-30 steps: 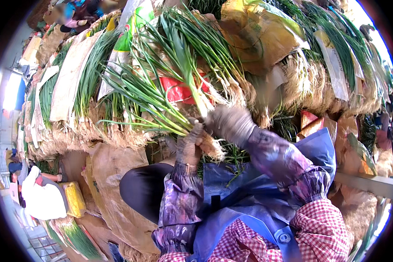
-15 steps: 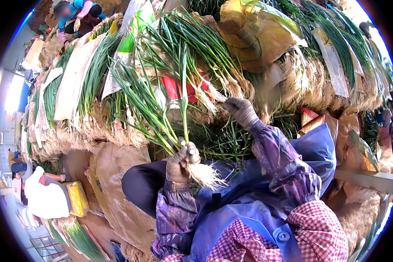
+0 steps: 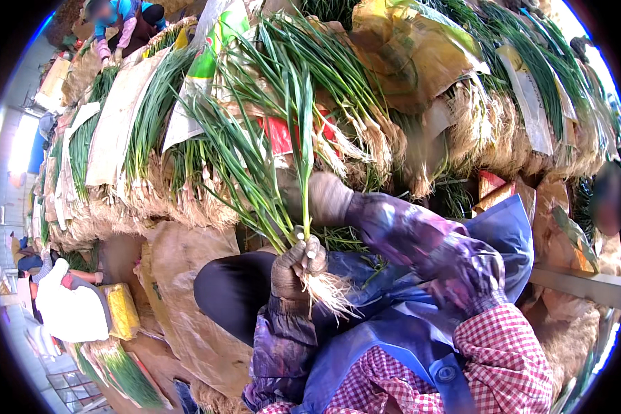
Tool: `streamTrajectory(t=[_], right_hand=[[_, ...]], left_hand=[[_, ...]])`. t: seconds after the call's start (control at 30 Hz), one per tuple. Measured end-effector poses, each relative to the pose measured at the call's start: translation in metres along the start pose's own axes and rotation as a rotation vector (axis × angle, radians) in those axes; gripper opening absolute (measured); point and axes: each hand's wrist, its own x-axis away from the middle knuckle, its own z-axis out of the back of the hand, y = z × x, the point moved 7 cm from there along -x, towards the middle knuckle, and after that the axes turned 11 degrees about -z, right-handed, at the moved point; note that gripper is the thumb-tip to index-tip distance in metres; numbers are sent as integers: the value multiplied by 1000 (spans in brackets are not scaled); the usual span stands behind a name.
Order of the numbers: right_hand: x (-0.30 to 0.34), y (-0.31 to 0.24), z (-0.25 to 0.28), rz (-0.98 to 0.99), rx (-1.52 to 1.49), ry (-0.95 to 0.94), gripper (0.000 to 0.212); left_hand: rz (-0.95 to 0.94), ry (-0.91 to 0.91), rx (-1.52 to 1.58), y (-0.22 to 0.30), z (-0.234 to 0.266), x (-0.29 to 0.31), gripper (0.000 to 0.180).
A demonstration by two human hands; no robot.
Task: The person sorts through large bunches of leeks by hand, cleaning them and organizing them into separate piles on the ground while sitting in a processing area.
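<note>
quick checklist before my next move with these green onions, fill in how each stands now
1. Left grip closed around the held green onions: ok
2. Held roots poking out below that grip, not covered: ok
3. Right grip empty: cannot tell, it is blurred and partly behind the held stalks
4. Held leaves visually separate from the green onions lying beyond: not ok, they overlap in this view
5. Blue apron spread over the lap: ok

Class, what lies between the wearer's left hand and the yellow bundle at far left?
In the head view, the dark-clad knee comes nearest the left hand, then a brown sheet reaches toward the yellow bundle.
</note>
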Motion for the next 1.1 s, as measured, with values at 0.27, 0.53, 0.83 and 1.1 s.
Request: streamTrajectory(t=[0.27,0.53,0.83,1.1], right_hand=[[93,110,-17,-396,408,-536,14],[13,137,70,-741,69,284,36],[17,31,98,-316,346,11,13],[52,61,55,-596,-1326,-105,56]], left_hand=[[-107,-267,21,21,-35,4,16],[-209,-226,-106,25,-41,-54,19],[-452,289,-614,27,9,-80,26],[-204,85,-298,-5,-21,-56,14]])
